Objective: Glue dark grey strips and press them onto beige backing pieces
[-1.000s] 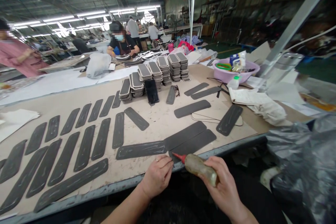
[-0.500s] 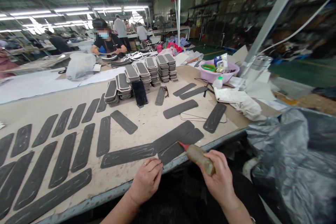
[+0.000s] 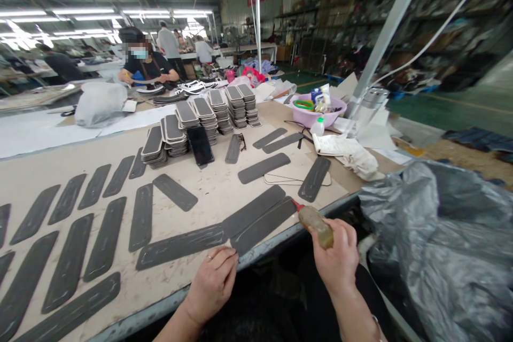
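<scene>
My right hand (image 3: 339, 256) is wrapped round a squeeze glue bottle (image 3: 315, 220), yellowish and stained, its red nozzle pointing left. The nozzle tip is at the right end of a dark grey strip (image 3: 262, 224) by the table's front edge. At that strip's left end, my left hand (image 3: 214, 280) is closed, thumb and fingers pinching its corner. A second grey strip (image 3: 256, 208) lies alongside, just behind. To the left, a long grey strip (image 3: 180, 246) carries shiny glue marks.
Several glue-streaked grey strips (image 3: 70, 262) cover the table's left side. Behind are stacks of pale-edged pieces (image 3: 174, 133), a black phone (image 3: 200, 146), a purple basin (image 3: 316, 116) and a white cloth (image 3: 348, 152). Silver plastic sheeting (image 3: 441, 240) hangs at right. A masked co-worker (image 3: 148, 67) sits opposite.
The bottle's nozzle has moved along the strip from its middle to its right end. My left hand stays at the left end. The whole view has shifted slightly.
</scene>
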